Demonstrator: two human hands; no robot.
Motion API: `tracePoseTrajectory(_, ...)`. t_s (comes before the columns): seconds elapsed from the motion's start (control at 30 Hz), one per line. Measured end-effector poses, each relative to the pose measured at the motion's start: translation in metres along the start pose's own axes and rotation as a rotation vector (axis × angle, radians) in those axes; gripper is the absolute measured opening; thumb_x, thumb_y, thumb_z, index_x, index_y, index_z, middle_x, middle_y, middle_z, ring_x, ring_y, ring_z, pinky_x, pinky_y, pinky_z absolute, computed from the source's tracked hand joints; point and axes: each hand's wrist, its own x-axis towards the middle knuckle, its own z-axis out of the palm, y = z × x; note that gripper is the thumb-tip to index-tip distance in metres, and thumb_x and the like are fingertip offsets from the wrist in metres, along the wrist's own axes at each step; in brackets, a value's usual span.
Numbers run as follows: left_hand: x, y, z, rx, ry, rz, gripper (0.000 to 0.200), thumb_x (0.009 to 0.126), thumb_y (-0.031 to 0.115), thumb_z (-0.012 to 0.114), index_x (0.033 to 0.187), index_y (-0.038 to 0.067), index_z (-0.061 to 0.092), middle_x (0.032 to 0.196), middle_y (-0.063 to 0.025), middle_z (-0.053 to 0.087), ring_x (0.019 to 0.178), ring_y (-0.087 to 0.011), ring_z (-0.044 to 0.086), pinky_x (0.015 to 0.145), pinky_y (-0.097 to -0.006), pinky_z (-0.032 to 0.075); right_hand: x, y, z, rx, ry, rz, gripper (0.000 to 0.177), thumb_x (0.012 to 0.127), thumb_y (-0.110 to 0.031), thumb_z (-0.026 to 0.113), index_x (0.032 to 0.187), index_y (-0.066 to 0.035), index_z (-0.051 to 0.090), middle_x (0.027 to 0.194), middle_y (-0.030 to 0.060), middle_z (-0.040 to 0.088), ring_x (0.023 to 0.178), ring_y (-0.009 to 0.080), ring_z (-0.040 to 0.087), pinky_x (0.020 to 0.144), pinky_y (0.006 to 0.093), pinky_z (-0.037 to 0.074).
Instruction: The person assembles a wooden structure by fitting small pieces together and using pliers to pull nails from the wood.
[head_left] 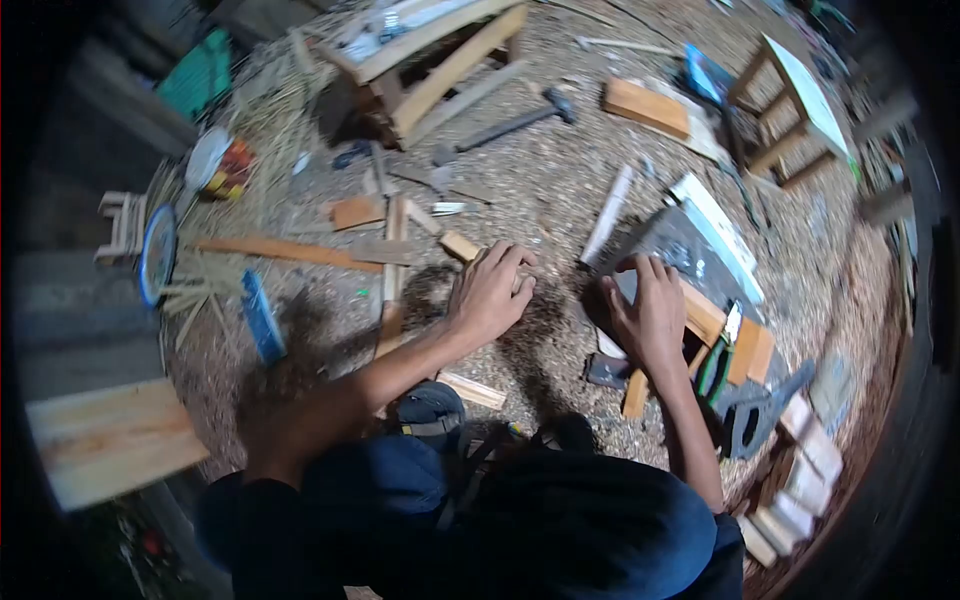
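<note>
My left hand (493,290) is closed, fingers curled, around a short wooden block (459,246). One end of the block shows past the knuckles; the palm hides most of the rest. My right hand (648,315) is held apart from it, its fingers bent in towards the thumb. Whatever those fingers hold, if anything, is hidden. Just beyond the right hand lies a dark grey slab (665,245), with a wooden piece (702,315) at its near side. Green-handled pliers (714,368) and a handsaw (745,428) lie to the right of that wrist.
Shavings cover the ground. A hammer (515,125) and an orange-brown wood block (647,107) lie farther off. A wooden bench (430,45) stands at the back, a small stool (800,100) at the right. Wood strips (290,250) and a blue piece (263,315) are on the left.
</note>
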Motion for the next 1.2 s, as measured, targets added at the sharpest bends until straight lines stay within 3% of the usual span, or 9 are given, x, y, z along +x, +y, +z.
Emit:
tracePoseTrajectory(0.4, -0.102, -0.069, -0.192, 0.294, 0.014, -0.239, 0.022, 0.094, 0.016, 0.064, 0.113, 0.007, 0.056, 0.108, -0.0130, 0.061, 0.104, -0.0349, 0.064, 0.088, -0.0482, 0.051, 0.098, -0.164, 0.042, 0.065, -0.388, -0.440, 0.022, 0.091, -0.026, 0.069, 0.102, -0.007, 0.064, 0.091, 0.0183, 0.071, 0.086, 0.0380, 0.071, 0.073, 0.0482, 0.058)
tracePoseTrajectory(0.47, -0.119, -0.093, -0.187, 0.341, -0.043, -0.298, 0.023, 0.095, 0.016, 0.064, 0.114, 0.008, 0.056, 0.114, -0.0128, 0.062, 0.103, -0.0320, 0.066, 0.090, -0.0488, 0.054, 0.097, -0.179, 0.066, 0.068, -0.545, -0.462, 0.022, 0.095, -0.026, 0.065, 0.103, -0.006, 0.064, 0.090, 0.0178, 0.072, 0.080, 0.0354, 0.073, 0.070, 0.0461, 0.060)
tracePoseTrajectory(0.57, -0.135, -0.133, -0.162, 0.227, -0.109, -0.437, 0.024, 0.094, 0.018, 0.065, 0.115, 0.008, 0.057, 0.116, -0.0118, 0.063, 0.098, -0.0299, 0.068, 0.090, -0.0498, 0.056, 0.085, -0.195, 0.108, 0.084, -0.757, -0.396, 0.023, 0.095, -0.026, 0.065, 0.107, -0.006, 0.065, 0.095, 0.0191, 0.073, 0.091, 0.0349, 0.073, 0.079, 0.0470, 0.060)
tracePoseTrajectory(0.63, -0.145, -0.183, -0.119, 0.208, -0.088, -0.431, 0.026, 0.095, 0.021, 0.067, 0.116, 0.008, 0.058, 0.113, -0.0103, 0.064, 0.096, -0.0280, 0.068, 0.090, -0.0495, 0.057, 0.069, -0.199, 0.145, 0.097, -0.768, -0.366, 0.027, 0.094, -0.027, 0.066, 0.111, -0.006, 0.065, 0.096, 0.0202, 0.073, 0.096, 0.0365, 0.072, 0.084, 0.0485, 0.059)
tracePoseTrajectory(0.67, -0.148, -0.192, -0.104, 0.225, -0.050, -0.422, 0.029, 0.093, 0.026, 0.070, 0.114, 0.008, 0.058, 0.110, -0.0115, 0.065, 0.096, -0.0300, 0.068, 0.085, -0.0481, 0.056, 0.062, -0.200, 0.171, 0.060, -0.756, -0.338, 0.025, 0.093, -0.025, 0.068, 0.109, -0.006, 0.065, 0.095, 0.0136, 0.076, 0.092, 0.0343, 0.073, 0.081, 0.0477, 0.058)
tracePoseTrajectory(0.8, -0.159, -0.223, -0.039, 0.082, 0.040, -0.468, 0.043, 0.085, 0.032, 0.076, 0.117, 0.009, 0.058, 0.105, -0.0174, 0.064, 0.099, -0.0405, 0.065, 0.086, -0.0537, 0.050, 0.029, -0.203, 0.249, -0.006, -0.813, -0.215, 0.034, 0.092, -0.033, 0.068, 0.113, -0.007, 0.065, 0.097, 0.0224, 0.074, 0.092, 0.0396, 0.072, 0.081, 0.0508, 0.058)
tracePoseTrajectory(0.87, -0.162, -0.231, -0.025, 0.100, 0.008, -0.493, 0.045, 0.084, 0.032, 0.076, 0.118, 0.010, 0.058, 0.106, -0.0174, 0.064, 0.100, -0.0401, 0.065, 0.086, -0.0532, 0.051, 0.007, -0.203, 0.270, 0.095, -0.662, -0.131, 0.036, 0.092, -0.033, 0.067, 0.115, -0.006, 0.065, 0.098, 0.0262, 0.072, 0.092, 0.0423, 0.072, 0.081, 0.0525, 0.058)
tracePoseTrajectory(1.03, -0.166, -0.229, -0.031, 0.099, -0.005, -0.547, 0.048, 0.083, 0.036, 0.076, 0.121, 0.013, 0.057, 0.113, -0.0166, 0.064, 0.108, -0.0398, 0.063, 0.089, -0.0511, 0.051, -0.007, -0.200, 0.298, 0.169, -0.664, -0.061, 0.038, 0.086, -0.029, 0.069, 0.113, -0.003, 0.067, 0.095, 0.0276, 0.072, 0.090, 0.0455, 0.071, 0.077, 0.0520, 0.058)
tracePoseTrajectory(1.2, -0.161, -0.227, -0.044, 0.038, -0.019, -0.571, 0.044, 0.084, 0.039, 0.076, 0.116, 0.013, 0.062, 0.101, -0.0151, 0.070, 0.097, -0.0381, 0.068, 0.085, -0.0506, 0.052, 0.019, -0.176, 0.298, 0.583, -0.701, 0.070, 0.028, 0.085, -0.025, 0.073, 0.101, -0.002, 0.075, 0.093, 0.0229, 0.075, 0.090, 0.0344, 0.074, 0.079, 0.0443, 0.059)
